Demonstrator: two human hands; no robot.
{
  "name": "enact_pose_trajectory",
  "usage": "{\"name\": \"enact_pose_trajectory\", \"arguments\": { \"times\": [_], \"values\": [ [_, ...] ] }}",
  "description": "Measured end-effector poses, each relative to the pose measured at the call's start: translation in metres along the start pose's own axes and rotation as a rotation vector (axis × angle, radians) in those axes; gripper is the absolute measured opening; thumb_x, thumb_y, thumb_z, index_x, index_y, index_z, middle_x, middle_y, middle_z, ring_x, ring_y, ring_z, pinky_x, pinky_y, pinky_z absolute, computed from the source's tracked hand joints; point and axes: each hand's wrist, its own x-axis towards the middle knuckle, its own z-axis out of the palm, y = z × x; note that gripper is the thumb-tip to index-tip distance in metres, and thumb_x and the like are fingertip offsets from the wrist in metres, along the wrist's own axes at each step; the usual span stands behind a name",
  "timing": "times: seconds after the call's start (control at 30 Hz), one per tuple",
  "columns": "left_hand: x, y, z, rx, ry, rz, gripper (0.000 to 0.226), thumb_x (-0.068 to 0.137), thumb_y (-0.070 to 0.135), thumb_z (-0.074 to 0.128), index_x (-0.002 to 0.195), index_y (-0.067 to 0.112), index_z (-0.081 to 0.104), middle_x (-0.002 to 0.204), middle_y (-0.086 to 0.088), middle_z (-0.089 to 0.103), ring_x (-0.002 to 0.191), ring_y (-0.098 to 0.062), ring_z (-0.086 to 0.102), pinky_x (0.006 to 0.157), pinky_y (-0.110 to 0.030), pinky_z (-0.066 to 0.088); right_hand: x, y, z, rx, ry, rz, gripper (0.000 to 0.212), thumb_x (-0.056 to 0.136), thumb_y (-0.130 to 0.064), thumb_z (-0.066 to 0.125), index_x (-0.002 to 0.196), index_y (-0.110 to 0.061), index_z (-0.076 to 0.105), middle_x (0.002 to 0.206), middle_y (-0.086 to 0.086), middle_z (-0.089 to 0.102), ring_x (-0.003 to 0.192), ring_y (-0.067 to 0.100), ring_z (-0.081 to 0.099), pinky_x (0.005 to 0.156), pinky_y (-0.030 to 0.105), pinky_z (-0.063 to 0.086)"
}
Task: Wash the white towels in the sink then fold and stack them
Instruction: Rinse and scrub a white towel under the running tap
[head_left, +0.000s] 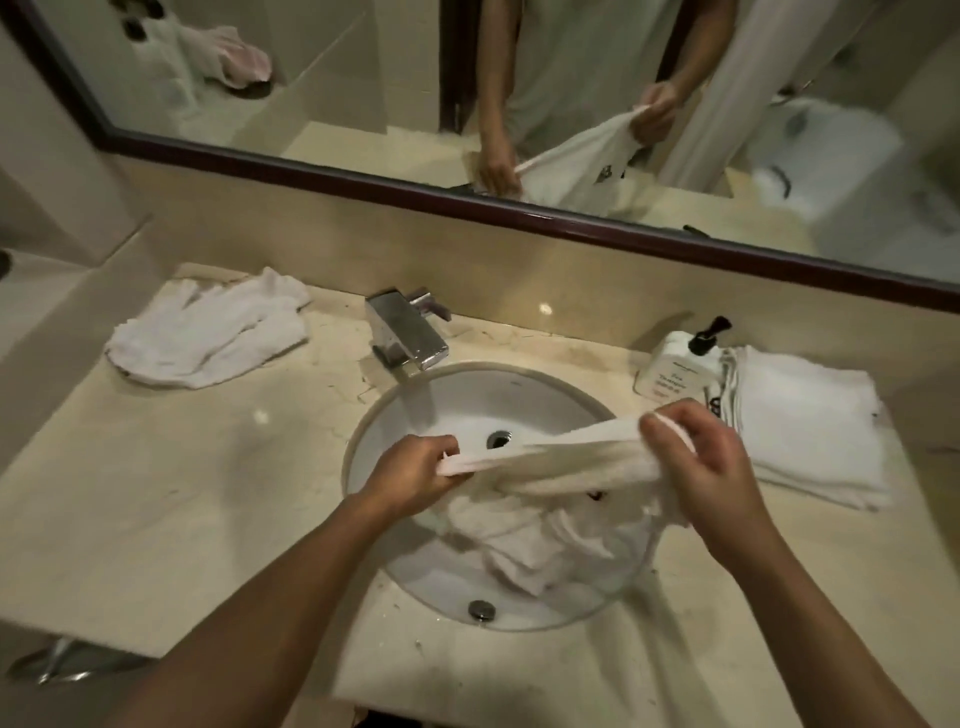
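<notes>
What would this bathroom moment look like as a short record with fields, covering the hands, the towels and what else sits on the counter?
left hand: grips one end of the held towel
right hand: fingers pinch the other end
held towel: stretched between both hands above the sink, rest hanging into the basin
sink: round, white
faucet: no water seen running
loose towels: crumpled, counter left
folded towels: stacked, counter right
soap bottle: beside the folded stack

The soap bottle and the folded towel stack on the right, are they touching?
Cannot tell. In the head view the soap bottle stands right beside the folded towel stack, their edges meeting in the picture, but blur hides whether there is real contact.
</notes>
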Motion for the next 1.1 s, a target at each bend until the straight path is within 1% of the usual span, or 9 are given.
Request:
{"name": "enact_pose_trajectory", "arguments": {
  "times": [0.2,0.3,0.4,0.57,0.67,0.77,0.9,1.0,1.1],
  "values": [
    [-0.023,0.037,-0.024,-0.742,0.225,-0.304,0.024,0.102,0.02,0.051,0.088,0.025,0.069,0.079,0.004,0.068,0.076,-0.014,0.061,0.067,-0.028,0.046,-0.014,0.018,0.001,0.077,-0.071,0.154,0.018,0.089,-0.036,0.071,0.094,-0.021,0.061,0.081,0.002,0.064,0.073,0.01,0.063,0.065,0.027,0.05],
    [-0.038,0.053,-0.057,-0.765,0.33,-0.295,0.024,0.101,0.023,0.052,0.086,0.027,0.069,0.069,0.014,0.069,0.065,0.0,0.062,0.063,-0.021,0.047,-0.008,0.017,-0.015,-0.264,-0.349,0.197,0.054,0.074,-0.044,0.084,0.121,-0.041,0.056,0.105,-0.019,0.066,0.089,0.003,0.067,0.074,0.028,0.056],
    [-0.045,0.045,-0.072,-0.667,0.362,-0.32,0.018,0.099,0.031,0.053,0.09,0.029,0.069,0.089,0.005,0.071,0.086,-0.015,0.065,0.073,-0.029,0.047,0.003,0.023,-0.003,-0.752,-0.437,0.083,0.021,0.087,-0.048,0.071,0.091,-0.028,0.067,0.086,-0.008,0.066,0.079,0.011,0.063,0.069,0.037,0.05],
    [-0.047,0.029,-0.039,-0.69,0.145,-0.596,0.033,0.107,0.024,0.039,0.126,0.007,0.06,0.127,-0.022,0.062,0.11,-0.03,0.061,0.091,-0.036,0.046,0.001,0.035,0.062,-0.405,-0.448,0.186,0.032,0.102,-0.027,0.053,0.072,-0.015,0.055,0.07,-0.004,0.056,0.065,0.01,0.052,0.067,0.034,0.039],
    [-0.047,0.028,-0.021,-0.798,0.093,-0.562,0.022,0.1,0.012,0.049,0.104,0.016,0.07,0.097,-0.009,0.069,0.08,-0.019,0.062,0.074,-0.028,0.05,-0.007,0.042,0.101,-0.228,-0.312,0.352,0.028,0.103,-0.024,0.054,0.076,-0.017,0.05,0.085,-0.002,0.054,0.076,0.009,0.052,0.071,0.028,0.039],
    [-0.042,0.033,-0.008,-0.745,0.037,-0.453,0.03,0.087,0.024,0.048,0.091,0.028,0.078,0.093,0.013,0.076,0.091,-0.009,0.069,0.081,-0.027,0.051,-0.004,0.048,0.115,-0.211,-0.011,0.377,0.017,0.101,-0.028,0.057,0.104,-0.012,0.061,0.115,0.003,0.052,0.105,0.021,0.056,0.095,0.035,0.045],
    [-0.016,0.058,0.0,-0.988,-0.114,-0.643,0.026,0.093,0.021,0.054,0.078,0.009,0.072,0.066,-0.004,0.071,0.06,-0.022,0.064,0.055,-0.026,0.046,0.009,0.051,0.09,-0.012,0.216,0.547,0.023,0.102,-0.035,0.052,0.09,-0.02,0.063,0.087,0.001,0.066,0.085,0.019,0.065,0.075,0.038,0.05],
    [0.013,0.098,0.004,-0.977,-0.333,-0.553,0.032,0.087,0.034,0.058,0.087,0.006,0.072,0.088,-0.017,0.073,0.083,-0.031,0.069,0.077,-0.033,0.049,0.021,0.057,0.059,-0.031,0.28,0.499,0.017,0.102,-0.036,0.051,0.103,-0.022,0.061,0.097,-0.005,0.066,0.095,0.017,0.063,0.081,0.034,0.049],
    [0.04,0.144,0.007,-0.694,-0.308,-0.377,0.03,0.094,0.036,0.048,0.082,0.016,0.067,0.087,-0.005,0.07,0.087,-0.025,0.066,0.07,-0.028,0.045,0.039,0.057,0.031,-0.154,0.342,0.388,0.009,0.103,-0.022,0.051,0.106,-0.015,0.056,0.087,-0.011,0.061,0.083,0.003,0.058,0.069,0.029,0.042]
  ]
}}
